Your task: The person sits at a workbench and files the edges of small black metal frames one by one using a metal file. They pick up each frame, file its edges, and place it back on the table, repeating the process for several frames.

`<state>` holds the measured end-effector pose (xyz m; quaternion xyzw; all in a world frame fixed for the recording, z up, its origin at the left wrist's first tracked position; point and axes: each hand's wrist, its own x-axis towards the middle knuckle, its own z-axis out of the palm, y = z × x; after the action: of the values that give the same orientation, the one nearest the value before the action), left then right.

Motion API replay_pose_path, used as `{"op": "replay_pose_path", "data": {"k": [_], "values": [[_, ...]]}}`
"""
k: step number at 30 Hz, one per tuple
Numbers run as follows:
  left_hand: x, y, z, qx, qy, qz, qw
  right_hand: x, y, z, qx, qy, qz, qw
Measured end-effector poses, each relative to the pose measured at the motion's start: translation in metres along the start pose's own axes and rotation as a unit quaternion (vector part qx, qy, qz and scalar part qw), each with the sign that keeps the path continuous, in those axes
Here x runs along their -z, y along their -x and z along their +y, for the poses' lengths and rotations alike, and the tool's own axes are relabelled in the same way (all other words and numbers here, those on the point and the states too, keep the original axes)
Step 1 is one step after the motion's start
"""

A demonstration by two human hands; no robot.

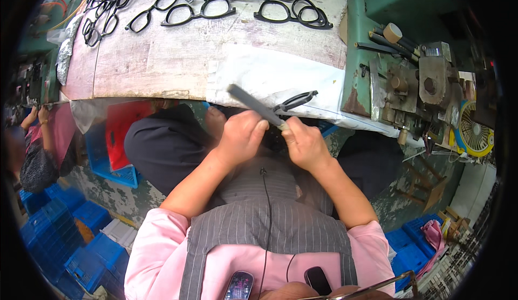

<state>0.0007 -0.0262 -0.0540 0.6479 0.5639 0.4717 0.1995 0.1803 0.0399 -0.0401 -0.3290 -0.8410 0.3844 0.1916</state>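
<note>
A flat grey file [253, 103] slants from upper left down to my right hand [306, 143], whose fingers are closed round its handle end. My left hand [241, 137] is closed just below the file, pinching a black eyeglass frame [295, 102]. One rim of that frame sticks out beyond the file to the right, over the white sheet's edge. The file and my fingers hide the rest of it, so where file and frame touch cannot be made out. Both hands are close together in front of the bench edge, above my lap.
Several black eyeglass frames [199, 12] lie along the far side of the worn bench [156, 62]. A white sheet [280, 76] covers its near right part. To the right stand a metal clamp device [431, 81], dark rods and a yellow fan [475, 130]. Blue crates [100, 259] stand lower left.
</note>
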Motion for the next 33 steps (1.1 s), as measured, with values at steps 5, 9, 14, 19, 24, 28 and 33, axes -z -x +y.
{"op": "replay_pose_path", "data": {"k": [5, 9, 14, 19, 24, 28, 33], "values": [[-0.001, 0.000, 0.002, 0.051, 0.014, 0.014, 0.999, 0.004, 0.002, 0.004, 0.026, 0.002, 0.050, 0.998], [0.001, -0.001, 0.002, 0.049, 0.022, -0.009, 0.999, 0.004, 0.001, 0.005, 0.011, -0.010, -0.031, 0.999], [0.001, -0.002, 0.001, 0.049, 0.003, 0.005, 0.999, 0.003, 0.004, 0.006, -0.042, -0.001, 0.004, 0.999], [0.001, -0.002, 0.003, 0.045, 0.020, 0.000, 0.999, 0.004, 0.006, 0.007, 0.004, -0.028, -0.007, 1.000], [0.003, -0.003, 0.003, 0.050, 0.007, -0.002, 0.999, 0.004, 0.005, 0.009, -0.012, -0.007, -0.002, 1.000], [0.003, -0.002, 0.006, 0.073, 0.027, -0.013, 0.997, 0.004, 0.002, 0.012, 0.002, -0.015, -0.003, 1.000], [0.005, -0.003, 0.003, 0.067, 0.010, -0.001, 0.998, 0.003, 0.007, 0.011, -0.032, 0.001, 0.003, 0.999]]}}
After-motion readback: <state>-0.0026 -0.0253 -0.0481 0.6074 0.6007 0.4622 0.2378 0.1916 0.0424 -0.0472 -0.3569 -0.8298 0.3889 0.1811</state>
